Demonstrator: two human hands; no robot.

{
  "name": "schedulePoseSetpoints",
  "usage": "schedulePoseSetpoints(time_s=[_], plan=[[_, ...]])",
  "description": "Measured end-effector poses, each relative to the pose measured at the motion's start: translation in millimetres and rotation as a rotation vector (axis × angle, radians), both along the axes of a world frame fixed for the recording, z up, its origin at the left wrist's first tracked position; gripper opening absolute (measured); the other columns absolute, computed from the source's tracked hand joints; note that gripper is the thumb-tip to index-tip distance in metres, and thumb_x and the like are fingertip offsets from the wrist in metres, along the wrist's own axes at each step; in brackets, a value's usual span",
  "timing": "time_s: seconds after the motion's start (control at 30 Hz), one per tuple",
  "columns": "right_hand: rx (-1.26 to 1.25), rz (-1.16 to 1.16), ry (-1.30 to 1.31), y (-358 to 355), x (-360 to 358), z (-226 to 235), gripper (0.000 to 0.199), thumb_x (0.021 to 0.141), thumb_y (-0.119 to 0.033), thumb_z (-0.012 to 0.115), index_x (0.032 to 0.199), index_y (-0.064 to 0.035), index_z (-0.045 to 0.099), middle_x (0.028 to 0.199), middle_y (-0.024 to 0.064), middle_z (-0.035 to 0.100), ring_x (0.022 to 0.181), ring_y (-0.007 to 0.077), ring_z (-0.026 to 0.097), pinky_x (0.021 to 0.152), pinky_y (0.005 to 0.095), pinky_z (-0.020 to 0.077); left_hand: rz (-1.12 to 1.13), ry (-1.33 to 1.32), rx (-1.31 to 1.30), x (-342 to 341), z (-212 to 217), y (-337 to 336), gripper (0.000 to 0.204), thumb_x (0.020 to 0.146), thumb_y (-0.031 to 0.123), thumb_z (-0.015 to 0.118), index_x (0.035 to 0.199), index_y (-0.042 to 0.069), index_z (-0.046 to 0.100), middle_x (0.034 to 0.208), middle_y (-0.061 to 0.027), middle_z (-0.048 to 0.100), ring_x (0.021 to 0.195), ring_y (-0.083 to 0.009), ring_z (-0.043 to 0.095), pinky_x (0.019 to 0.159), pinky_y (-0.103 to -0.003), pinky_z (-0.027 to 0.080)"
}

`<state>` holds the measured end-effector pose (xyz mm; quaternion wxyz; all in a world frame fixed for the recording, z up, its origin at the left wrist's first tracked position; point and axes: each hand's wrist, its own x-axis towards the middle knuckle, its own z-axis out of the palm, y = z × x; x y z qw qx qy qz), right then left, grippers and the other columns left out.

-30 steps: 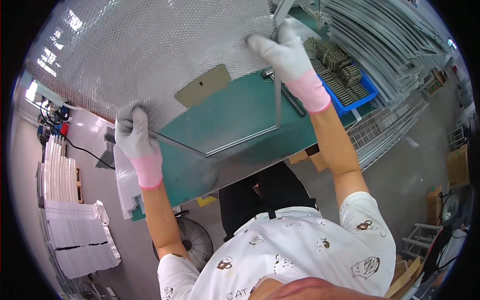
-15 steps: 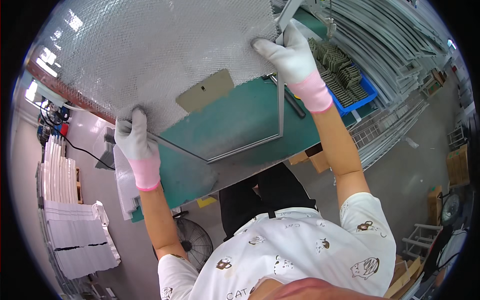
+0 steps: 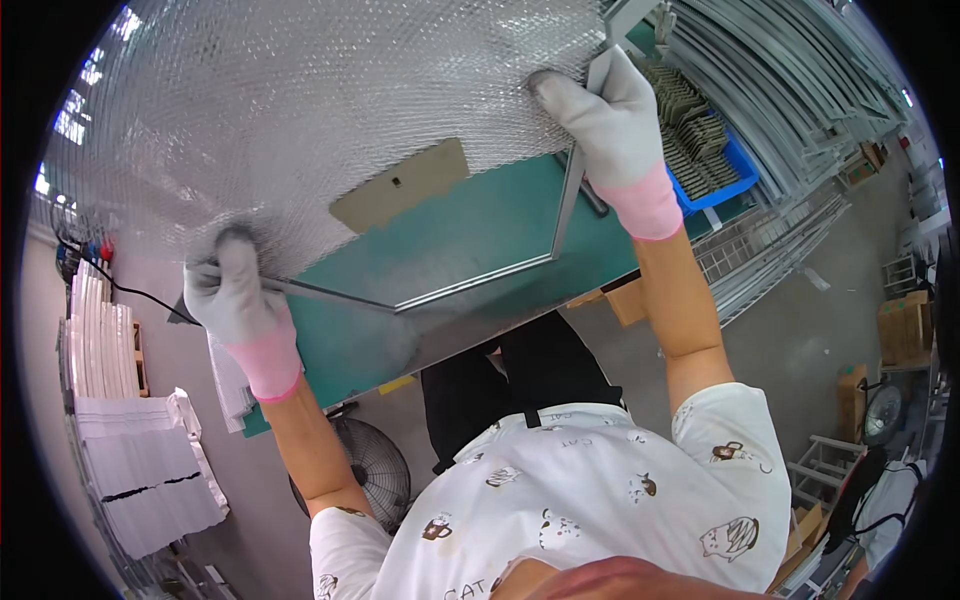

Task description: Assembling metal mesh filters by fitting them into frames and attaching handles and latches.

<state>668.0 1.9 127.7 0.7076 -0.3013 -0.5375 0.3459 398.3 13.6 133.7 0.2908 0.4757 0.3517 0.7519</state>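
Note:
A wide silver honeycomb sheet (image 3: 330,90) fills the top of the head view. My left hand (image 3: 238,300), in a white glove with a pink cuff, pinches its near left edge with the thumb on top. On the right, my right hand (image 3: 608,130), gloved alike, grips the sheet's edge beside a thin metal frame (image 3: 480,282). This frame runs from hand to hand, past the near edge of the sheet. A tan plate (image 3: 405,185) with a small dark slot lies at the sheet's near edge. Fingers underneath are hidden.
Beneath is a green-topped table (image 3: 350,350). A blue bin (image 3: 735,175) of tan folded pieces stands at its right, before long metal strips (image 3: 790,80). A fan (image 3: 370,465) stands on the floor at the left; white panels (image 3: 150,470) are stacked farther left.
My hands have moved apart: the left one leftward, the right one slightly right. The sheet reaches farther to both sides, and its left part is blurred. Both hands keep their grip.

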Motion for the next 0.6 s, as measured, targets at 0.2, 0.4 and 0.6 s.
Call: schedulePoseSetpoints(time_s=[0.2,0.4,0.6], plan=[[0.002,0.036,-0.051,-4,1,-9,0.04,0.083,-0.008,0.064,0.119,0.0033,0.052,0.103,0.0045,0.064,0.091,0.0115,0.058,0.084,0.0265,0.0464,-0.065,0.018,0.033,-15,-20,-2,0.021,0.084,0.008,0.068,0.073,0.007,0.05,0.071,0.002,0.054,0.058,-0.0024,0.044,0.05,-0.018,0.033],[-0.191,-0.189,-0.152,-4,8,34,0.027,0.085,-0.011,0.063,0.107,0.0035,0.058,0.087,0.0018,0.06,0.078,0.0083,0.054,0.073,0.0241,0.0433,-0.136,0.089,0.002,-9,-4,4,0.02,0.086,0.018,0.068,0.096,0.002,0.063,0.08,0.0039,0.056,0.072,-0.003,0.046,0.062,-0.02,0.037],[-0.024,-0.752,-0.346,-4,-17,11,0.025,0.078,-0.015,0.072,0.086,0.0039,0.058,0.065,-0.0016,0.05,0.059,0.0082,0.043,0.055,0.0237,0.04,0.085,0.107,0.061,13,5,3,0.025,0.086,0.024,0.07,0.092,0.001,0.063,0.072,0.0069,0.054,0.065,-0.0014,0.041,0.057,-0.017,0.033]])
